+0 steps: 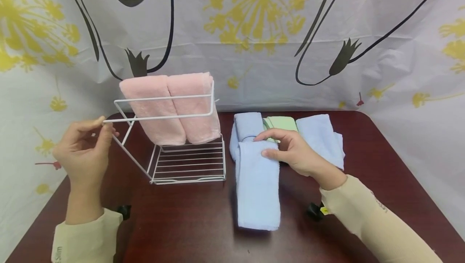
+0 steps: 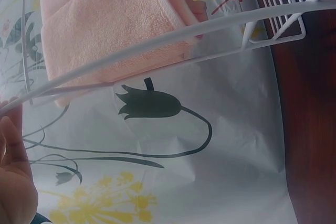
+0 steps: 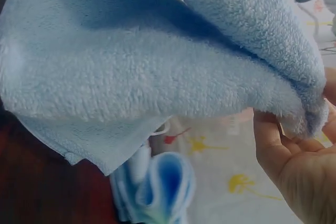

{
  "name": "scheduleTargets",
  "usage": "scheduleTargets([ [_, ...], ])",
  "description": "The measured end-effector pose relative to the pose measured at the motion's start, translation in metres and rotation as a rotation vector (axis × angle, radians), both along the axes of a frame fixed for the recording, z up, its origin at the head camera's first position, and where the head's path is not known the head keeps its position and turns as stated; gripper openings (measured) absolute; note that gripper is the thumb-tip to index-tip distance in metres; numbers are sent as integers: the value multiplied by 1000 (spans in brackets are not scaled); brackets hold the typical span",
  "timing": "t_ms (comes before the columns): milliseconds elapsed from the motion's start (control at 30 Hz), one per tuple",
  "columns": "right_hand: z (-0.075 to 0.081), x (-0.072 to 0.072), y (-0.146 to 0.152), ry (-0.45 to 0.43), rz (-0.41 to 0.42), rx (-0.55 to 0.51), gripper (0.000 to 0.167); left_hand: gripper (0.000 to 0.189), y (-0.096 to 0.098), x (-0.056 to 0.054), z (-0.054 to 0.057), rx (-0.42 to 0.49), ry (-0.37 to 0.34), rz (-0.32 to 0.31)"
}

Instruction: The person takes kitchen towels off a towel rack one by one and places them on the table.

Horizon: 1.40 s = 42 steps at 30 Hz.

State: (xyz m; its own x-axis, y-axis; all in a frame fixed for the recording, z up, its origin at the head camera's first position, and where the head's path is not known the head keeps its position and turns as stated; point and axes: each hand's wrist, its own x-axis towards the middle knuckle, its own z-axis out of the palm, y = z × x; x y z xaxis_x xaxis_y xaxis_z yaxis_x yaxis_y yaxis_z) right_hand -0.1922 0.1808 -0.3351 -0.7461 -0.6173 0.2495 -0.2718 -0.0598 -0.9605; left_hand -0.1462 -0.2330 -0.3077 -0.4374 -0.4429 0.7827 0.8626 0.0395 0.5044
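My left hand (image 1: 85, 146) pinches the front left corner of a white wire rack (image 1: 189, 176). Over the rack's upper rails hang two folded pink towels (image 1: 156, 109), side by side. My right hand (image 1: 294, 150) pinches the top edge of a folded blue towel (image 1: 258, 190), which hangs down in front of it, to the right of the rack. In the right wrist view the same blue towel (image 3: 136, 72) fills most of the frame, its fold gathered between thumb and fingers. The left wrist view shows the left hand (image 2: 16, 177) at the rail's end, beneath a pink towel (image 2: 115, 30).
Behind the held towel lie another blue towel (image 1: 248, 124), a green towel (image 1: 285, 123) and a further blue towel (image 1: 321, 136). A small black object (image 1: 314, 211) is near the right sleeve. A flower-printed sheet (image 1: 261, 65) stands behind the dark red table (image 1: 174, 222).
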Motion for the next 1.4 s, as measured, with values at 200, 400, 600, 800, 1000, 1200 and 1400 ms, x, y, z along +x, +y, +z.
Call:
scheduleTargets([
  [200,-14,-11,-2,-35,-84,118,30,18,1,-2,1,17,10,-17],
  [400,-29,-28,-3,5,-129,225,34,17,1,-4,2,13,12,-9],
  [600,-42,-39,-4,175,-145,332,31,16,2,-3,2,-1,22,-4],
  [800,-50,-44,-5,316,-181,426,29,17,2,-2,1,3,24,-7],
  [1000,-55,-44,-6,348,-214,479,28,17,2,-2,0,-13,20,9],
  [1200,-64,-49,-8,414,-230,534,27,16,2,-2,-1,-12,26,5],
  [1400,-67,-52,-10,447,-243,594,27,16,2,-2,0,-3,26,7],
])
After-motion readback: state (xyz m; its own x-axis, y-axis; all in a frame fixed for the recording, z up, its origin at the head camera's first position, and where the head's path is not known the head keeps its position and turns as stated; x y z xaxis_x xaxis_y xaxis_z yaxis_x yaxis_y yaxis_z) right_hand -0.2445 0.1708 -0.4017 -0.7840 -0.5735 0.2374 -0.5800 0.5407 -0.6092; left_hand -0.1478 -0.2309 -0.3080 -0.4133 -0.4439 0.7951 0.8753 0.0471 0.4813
